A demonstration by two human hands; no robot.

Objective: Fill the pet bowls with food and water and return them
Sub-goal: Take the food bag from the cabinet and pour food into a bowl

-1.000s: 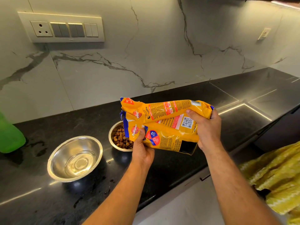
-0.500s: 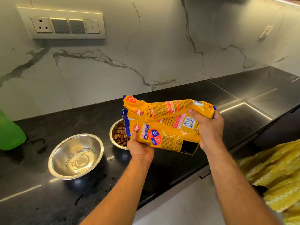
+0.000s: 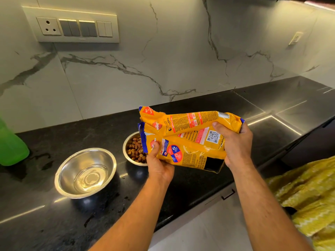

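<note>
Hands on the bag, both of them! Left hand (image 3: 159, 163) pinches the yellow pet food bag (image 3: 188, 140) near its torn-open mouth, thumb pressed flat on the printed front. Right hand (image 3: 235, 144) clamps the far end, fingers wrapped around the crumpled bottom. The bag lies nearly sideways in the air, above the black counter (image 3: 199, 185), its open end pointing left and hanging right over the food bowl (image 3: 135, 151). That steel bowl sits on the counter, half hidden behind the bag, with brown kibble (image 3: 136, 152) heaped inside. Just to its left, apart from it, stands the water bowl (image 3: 86, 173), larger, shiny, with clear water pooled in the bottom. Wet spots dot the counter around it. Far left, a green bottle (image 3: 10, 145) pokes in at the frame edge. Behind it all, a marble wall with a switch panel (image 3: 72, 26). Yellow patterned fabric (image 3: 308, 196) shows at lower right.
</note>
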